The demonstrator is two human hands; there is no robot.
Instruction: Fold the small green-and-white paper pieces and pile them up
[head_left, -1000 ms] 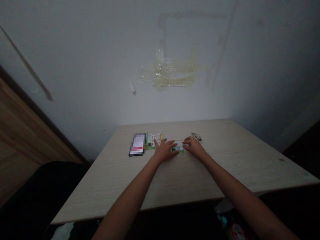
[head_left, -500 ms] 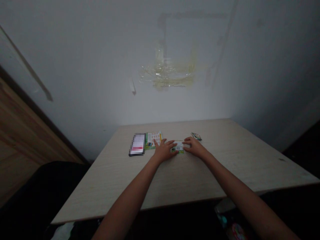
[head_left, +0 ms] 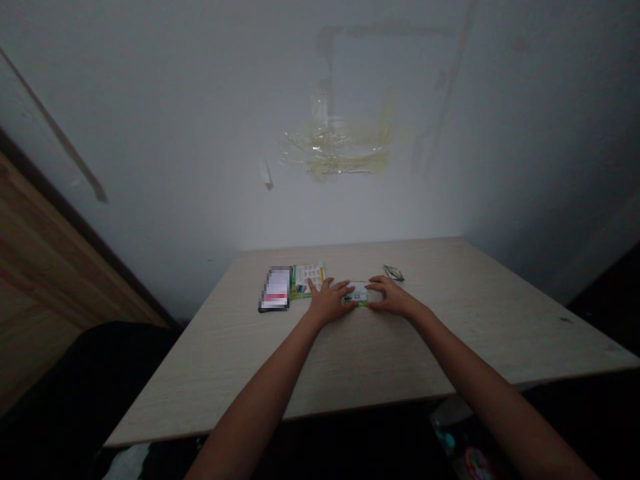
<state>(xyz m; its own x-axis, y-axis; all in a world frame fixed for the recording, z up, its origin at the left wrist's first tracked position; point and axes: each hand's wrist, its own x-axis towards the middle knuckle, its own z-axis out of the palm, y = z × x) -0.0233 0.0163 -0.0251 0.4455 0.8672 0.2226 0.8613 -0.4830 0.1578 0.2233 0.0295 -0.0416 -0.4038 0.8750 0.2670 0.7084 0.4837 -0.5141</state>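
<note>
A small green and white printed paper (head_left: 358, 294) lies flat on the pale wooden table (head_left: 380, 347), between my two hands. My left hand (head_left: 327, 301) rests palm down with fingers spread, its fingertips on the paper's left end. My right hand (head_left: 393, 295) lies on the paper's right end, fingers curved and pressing down on it. Most of the paper is hidden under the hands.
A phone (head_left: 275, 289) lies left of my left hand, beside a green printed leaflet (head_left: 307, 278). A small dark wrapper (head_left: 393, 272) sits behind my right hand. A white wall with tape residue stands behind the table. A dark chair is at lower left.
My right hand has shifted slightly left and toward me on the paper. The left hand has stayed in place.
</note>
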